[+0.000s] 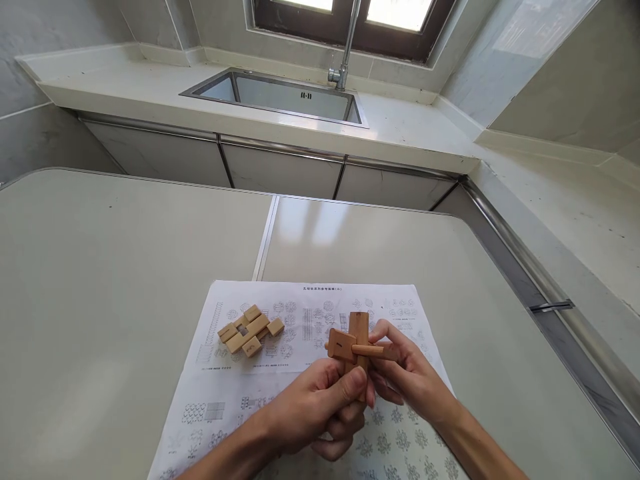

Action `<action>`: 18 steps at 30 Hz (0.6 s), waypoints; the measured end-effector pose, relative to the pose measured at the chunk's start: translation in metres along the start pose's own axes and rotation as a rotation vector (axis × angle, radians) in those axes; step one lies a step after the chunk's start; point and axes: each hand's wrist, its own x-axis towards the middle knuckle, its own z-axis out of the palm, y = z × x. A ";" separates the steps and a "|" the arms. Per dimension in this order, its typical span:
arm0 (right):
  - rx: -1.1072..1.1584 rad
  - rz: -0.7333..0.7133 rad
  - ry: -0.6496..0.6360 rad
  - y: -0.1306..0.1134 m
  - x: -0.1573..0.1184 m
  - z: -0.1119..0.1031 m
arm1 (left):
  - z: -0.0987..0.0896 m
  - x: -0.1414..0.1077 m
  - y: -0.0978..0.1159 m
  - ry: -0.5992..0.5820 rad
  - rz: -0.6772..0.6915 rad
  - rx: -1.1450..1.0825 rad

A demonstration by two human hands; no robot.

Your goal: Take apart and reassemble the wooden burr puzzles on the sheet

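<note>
Beyond the far edge of the paper (pixel 225 387), I see a pale table (pixel 125 267), and behind it a white counter (pixel 140 90) with a sink (pixel 290 93) and a metal tap (pixel 345 57) under a dark window frame (pixel 350 27). Over the right part of the paper, lifted above it, is a brown wooden puzzle (pixel 343 345). The left hand (pixel 325 400) is closed around its lower end, with the thumb pressed against the wood. The right hand (pixel 420 373) has its fingers narrow on the right side of the same puzzle; which fingers really press, I cannot tell fully.

What could go wrong, in my judgement, is that the crossed pieces slide apart, if the left grip becomes loose or the right fingers push at a wrong angle. Then a piece may drop on the paper. Forcing could also jam the thin stick (pixel 367 350), which lies across the front.

On the paper's far left part rests a paler wooden puzzle (pixel 257 325), well apart from both hands. Small printed drawings cover much of the paper. From its far edge a metal strip (pixel 265 240) runs across the table; the table surface shines with window light.
</note>
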 end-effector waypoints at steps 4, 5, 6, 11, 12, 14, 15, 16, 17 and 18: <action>-0.039 0.007 -0.019 -0.003 0.002 -0.001 | 0.002 0.002 0.002 0.058 0.018 0.002; -0.049 0.005 -0.022 -0.004 0.002 -0.001 | 0.002 0.002 0.002 0.072 0.021 0.003; -0.057 0.004 -0.028 -0.005 0.003 -0.001 | 0.002 0.003 0.003 0.082 0.022 0.001; -0.053 0.024 -0.104 -0.003 0.005 -0.004 | 0.003 0.004 0.005 0.095 0.037 0.002; -0.044 0.043 -0.123 -0.002 0.005 -0.005 | 0.003 0.004 0.005 0.095 0.042 0.010; -0.002 0.087 -0.142 0.002 0.004 -0.007 | 0.004 0.004 0.005 0.092 0.042 0.025; 0.035 0.109 -0.139 0.003 0.004 -0.008 | 0.004 0.004 0.005 0.089 0.038 0.029; 0.083 0.127 -0.123 0.004 0.004 -0.008 | 0.004 0.004 0.005 0.088 0.035 0.028; 0.134 0.136 -0.096 0.004 0.004 -0.008 | 0.004 0.004 0.005 0.087 0.033 0.022; 0.183 0.134 -0.056 0.003 0.004 -0.008 | 0.004 0.004 0.004 0.088 0.032 0.014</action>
